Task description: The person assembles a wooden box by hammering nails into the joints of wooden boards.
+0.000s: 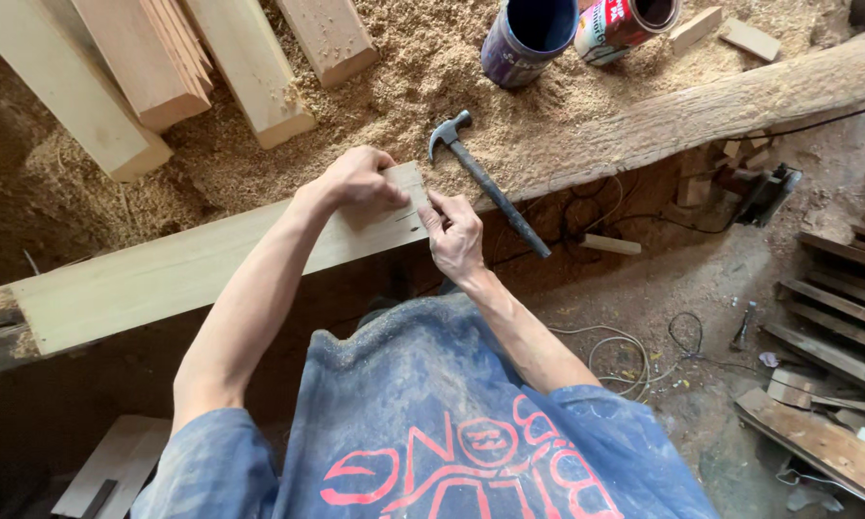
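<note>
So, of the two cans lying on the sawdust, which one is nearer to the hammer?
The dark blue-purple can, lying on its side with its open mouth toward the camera, is nearer to the hammer. The red and white can lies further right.

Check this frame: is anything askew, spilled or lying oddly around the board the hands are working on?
Sawdust lies thick across the bench. The claw hammer lies with its handle overhanging the bench edge. Two open cans lie tipped on their sides in the sawdust. The board itself sits steady under both hands.
</note>
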